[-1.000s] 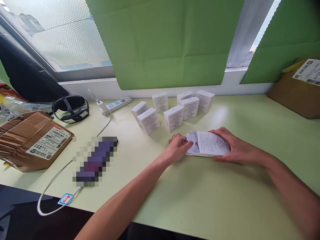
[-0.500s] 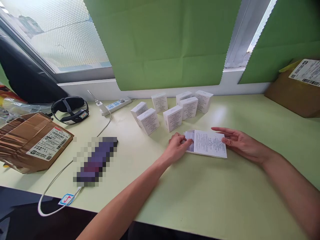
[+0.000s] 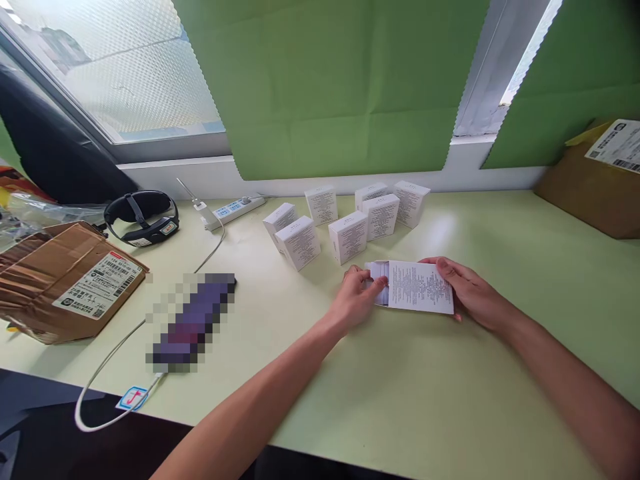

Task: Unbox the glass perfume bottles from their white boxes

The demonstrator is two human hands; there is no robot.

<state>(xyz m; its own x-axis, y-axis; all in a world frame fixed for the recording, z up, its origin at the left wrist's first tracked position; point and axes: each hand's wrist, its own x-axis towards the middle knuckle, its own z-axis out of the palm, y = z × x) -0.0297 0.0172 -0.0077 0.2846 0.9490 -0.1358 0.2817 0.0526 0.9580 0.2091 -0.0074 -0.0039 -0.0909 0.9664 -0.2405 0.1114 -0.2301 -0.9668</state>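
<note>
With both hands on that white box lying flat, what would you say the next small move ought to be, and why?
Probably press the open end flap shut with the left hand while the right hand steadies the white box. The box lies flat on the table, its left end looks open with the left fingers at the flap, and the right hand braces the opposite end.
</note>
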